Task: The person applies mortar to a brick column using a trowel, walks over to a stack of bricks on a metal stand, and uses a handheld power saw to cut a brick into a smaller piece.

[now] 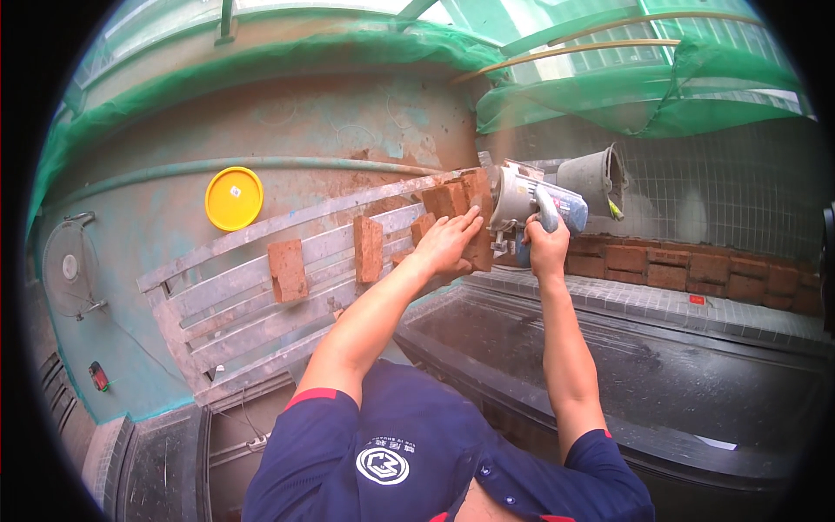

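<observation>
My right hand [547,248] is closed round the handle of a grey and blue handheld circular saw [518,198] at the right end of a slatted metal bench [213,296]. The saw's guard sits against the end of a reddish brick [475,187]; its blade is hidden. My left hand [445,245] holds that brick from the left, fingers stretched across it and thumb toward its near end. More bricks [438,202] stand just beyond my left hand. Farther left, a brick [367,250] and another brick [287,271] lie apart across the slats.
A grey bucket [591,177] lies tipped beyond the saw. A row of bricks [670,268] runs along the tiled ledge at right. A yellow round lid [234,198], a fan [70,268] and a small red-black device [99,376] are at left. Green netting [574,100] hangs behind.
</observation>
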{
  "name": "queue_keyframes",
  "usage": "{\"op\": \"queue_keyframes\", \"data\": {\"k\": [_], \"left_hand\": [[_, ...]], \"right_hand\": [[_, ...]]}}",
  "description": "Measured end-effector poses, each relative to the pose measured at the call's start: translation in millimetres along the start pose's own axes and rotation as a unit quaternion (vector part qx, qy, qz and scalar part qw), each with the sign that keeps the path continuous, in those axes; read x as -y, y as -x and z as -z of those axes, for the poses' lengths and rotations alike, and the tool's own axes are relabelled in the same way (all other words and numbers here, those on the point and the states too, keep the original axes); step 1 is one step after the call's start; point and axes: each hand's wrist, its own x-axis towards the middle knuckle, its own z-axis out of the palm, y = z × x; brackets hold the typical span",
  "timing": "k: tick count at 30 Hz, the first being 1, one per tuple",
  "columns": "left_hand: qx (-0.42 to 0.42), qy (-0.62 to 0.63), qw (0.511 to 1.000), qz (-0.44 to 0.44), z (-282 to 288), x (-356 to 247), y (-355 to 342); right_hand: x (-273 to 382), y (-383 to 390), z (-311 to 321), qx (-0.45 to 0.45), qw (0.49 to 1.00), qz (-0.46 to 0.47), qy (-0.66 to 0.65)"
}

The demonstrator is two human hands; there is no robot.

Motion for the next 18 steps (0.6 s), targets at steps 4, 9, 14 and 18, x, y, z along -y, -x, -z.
{"op": "queue_keyframes", "data": {"k": [4,9,14,18], "left_hand": [[0.008,0.009,1.000,0.005,1.8,-2.3,-1.5],[0.035,-0.006,0.999,0.022,3.7,-3.2,-3.0],[0.026,-0.031,0.999,0.020,-0.3,-1.3,-3.9],[0.029,-0.043,0.998,0.024,0.2,-1.0,-4.1]], "right_hand": [[0.4,2.6,-2.1,0.007,1.000,-0.003,0.022],[2.2,3.6,-3.2,-0.005,1.000,-0.023,0.003],[-0.9,1.1,-1.4,0.000,0.999,-0.029,0.026],[-1.7,-1.1,-0.6,0.009,0.999,-0.032,0.035]]}}
